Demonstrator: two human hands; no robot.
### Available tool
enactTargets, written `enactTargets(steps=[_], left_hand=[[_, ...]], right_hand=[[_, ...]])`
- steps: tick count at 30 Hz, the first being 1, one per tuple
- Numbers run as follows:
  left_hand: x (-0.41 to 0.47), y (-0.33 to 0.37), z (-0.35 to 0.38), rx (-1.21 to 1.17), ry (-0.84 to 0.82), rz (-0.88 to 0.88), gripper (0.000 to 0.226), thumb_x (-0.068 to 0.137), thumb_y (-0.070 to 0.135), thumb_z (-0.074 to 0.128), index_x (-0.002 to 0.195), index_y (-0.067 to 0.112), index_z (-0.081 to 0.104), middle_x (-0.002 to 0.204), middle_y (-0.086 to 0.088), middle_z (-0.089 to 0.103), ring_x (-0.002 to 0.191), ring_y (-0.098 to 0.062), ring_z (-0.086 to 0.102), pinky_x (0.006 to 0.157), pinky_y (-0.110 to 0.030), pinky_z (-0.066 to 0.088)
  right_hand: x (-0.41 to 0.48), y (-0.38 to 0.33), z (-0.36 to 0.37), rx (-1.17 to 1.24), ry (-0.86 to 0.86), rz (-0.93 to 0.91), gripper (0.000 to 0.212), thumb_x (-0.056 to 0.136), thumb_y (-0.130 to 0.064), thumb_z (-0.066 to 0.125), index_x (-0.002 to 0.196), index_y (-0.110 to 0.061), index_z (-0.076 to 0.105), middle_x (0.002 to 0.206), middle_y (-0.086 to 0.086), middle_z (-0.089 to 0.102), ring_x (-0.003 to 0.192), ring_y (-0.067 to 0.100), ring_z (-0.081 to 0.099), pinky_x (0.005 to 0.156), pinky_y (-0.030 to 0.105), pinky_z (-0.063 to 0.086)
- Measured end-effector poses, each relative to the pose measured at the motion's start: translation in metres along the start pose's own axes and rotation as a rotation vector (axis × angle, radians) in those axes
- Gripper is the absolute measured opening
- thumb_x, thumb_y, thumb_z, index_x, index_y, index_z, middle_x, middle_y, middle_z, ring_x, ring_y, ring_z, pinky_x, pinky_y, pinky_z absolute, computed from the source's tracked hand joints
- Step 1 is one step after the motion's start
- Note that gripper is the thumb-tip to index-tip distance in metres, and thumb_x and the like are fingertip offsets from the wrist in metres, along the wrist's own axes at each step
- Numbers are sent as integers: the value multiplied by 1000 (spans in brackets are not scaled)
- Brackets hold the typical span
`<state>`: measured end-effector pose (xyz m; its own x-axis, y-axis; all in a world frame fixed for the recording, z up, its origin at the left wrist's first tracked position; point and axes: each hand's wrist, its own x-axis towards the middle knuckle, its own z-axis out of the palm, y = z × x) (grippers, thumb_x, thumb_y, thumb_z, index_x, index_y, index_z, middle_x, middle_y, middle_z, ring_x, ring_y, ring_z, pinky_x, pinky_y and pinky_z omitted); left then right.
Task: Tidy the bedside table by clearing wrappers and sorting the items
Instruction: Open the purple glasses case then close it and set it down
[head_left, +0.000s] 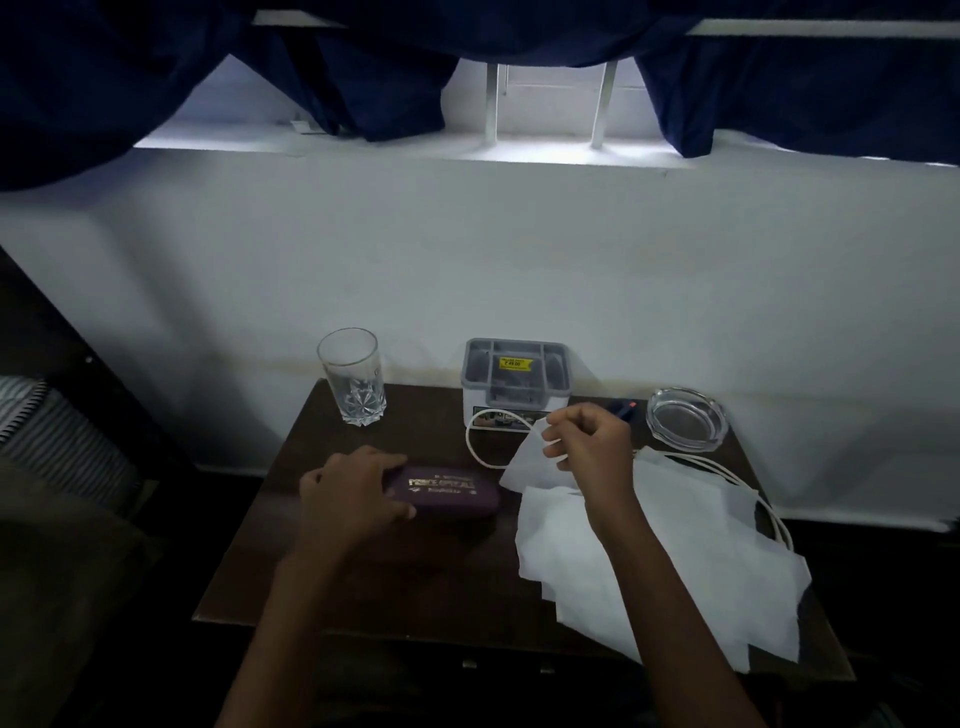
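Right hand pinches tissue corner, 2 o'clock — limp, light, likely tears; left hand grips stiff case end.

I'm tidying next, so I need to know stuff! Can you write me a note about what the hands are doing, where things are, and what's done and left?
Left hand: grips the left end of the case.
Right hand: pinches a tissue by its corner, lifted.
More tissues lie spread over the right of the table; the cable runs under them.
Glass, organizer and ashtray stand along the back.
Done: nothing cleared yet, it seems.
Left: clear the tissues, sort the case and cable.
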<state>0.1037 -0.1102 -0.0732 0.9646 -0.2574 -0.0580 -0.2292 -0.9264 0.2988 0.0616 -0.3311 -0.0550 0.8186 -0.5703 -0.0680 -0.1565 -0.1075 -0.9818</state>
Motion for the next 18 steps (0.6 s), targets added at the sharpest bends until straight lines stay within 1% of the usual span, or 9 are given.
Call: enactTargets(steps=[2, 4, 6, 8, 10, 12, 14, 16, 18], left_hand=[[-3, -18, -9, -97, -17, -49, 67, 67, 42, 77, 129, 31, 54, 130, 4, 56, 120, -20, 50, 101, -37, 39], [-3, -29, -18, -277, -7, -84, 68, 62, 39, 81, 125, 23, 60, 125, -1, 61, 113, -20, 56, 98, -34, 42], [-3, -28, -26, -490, -27, -89, 58, 68, 24, 82, 122, 14, 62, 118, -2, 63, 105, -15, 58, 92, -26, 41], [-2, -20, -31, -662, -70, -73, 47, 74, 17, 76, 119, 12, 63, 111, -1, 64, 98, -9, 58, 88, -21, 41], [0, -13, -30, -788, -109, -68, 38, 79, 17, 71, 117, 14, 65, 107, -2, 67, 91, -4, 60, 86, -18, 48], [2, -7, -29, -882, -143, -67, 30, 83, 18, 67, 113, 18, 66, 107, -3, 68, 93, -6, 62, 78, -11, 50], [5, -4, -28, -964, -198, -67, 20, 85, 18, 64, 104, 25, 67, 109, -4, 69, 99, -14, 64, 82, -17, 51], [6, -5, -27, -1033, -282, -44, 16, 87, 18, 61, 97, 28, 68, 109, -3, 70, 102, -19, 65, 91, -31, 50], [7, -8, -24, -1027, -362, -15, 17, 89, 18, 58, 100, 27, 68, 107, -3, 71, 101, -19, 65, 93, -35, 49]], right_hand=[[-1, 0, 3, 5, -19, 3, 14, 86, -3, 54, 76, -7, 62, 66, 4, 62, 56, 14, 57, 54, 23, 44], [-2, 1, 7, -15, -53, 12, 12, 87, -4, 54, 78, -6, 62, 67, 4, 63, 57, 14, 58, 56, 23, 44], [-4, 2, 13, -30, -113, 37, 12, 88, -5, 53, 80, -8, 63, 71, 4, 64, 61, 15, 59, 56, 23, 45], [-6, 1, 20, -10, -184, 85, 10, 89, -8, 54, 90, -11, 63, 84, 6, 66, 73, 17, 62, 58, 23, 49], [-9, -1, 27, 65, -257, 158, 17, 91, -17, 54, 107, -14, 61, 102, 7, 65, 89, 20, 63, 65, 26, 53], [-11, -4, 30, 184, -322, 224, 25, 91, -26, 55, 115, -19, 57, 110, 6, 63, 97, 23, 64, 67, 29, 55], [-12, -5, 32, 301, -370, 244, 27, 91, -30, 55, 116, -21, 55, 112, 8, 65, 95, 26, 67, 69, 33, 57], [-12, -6, 32, 365, -374, 243, 36, 88, -29, 58, 122, -21, 50, 112, 12, 65, 91, 29, 69, 70, 36, 59], [-13, -7, 33, 342, -346, 224, 39, 85, -28, 62, 121, -23, 46, 105, 12, 66, 83, 25, 70, 63, 32, 60]])
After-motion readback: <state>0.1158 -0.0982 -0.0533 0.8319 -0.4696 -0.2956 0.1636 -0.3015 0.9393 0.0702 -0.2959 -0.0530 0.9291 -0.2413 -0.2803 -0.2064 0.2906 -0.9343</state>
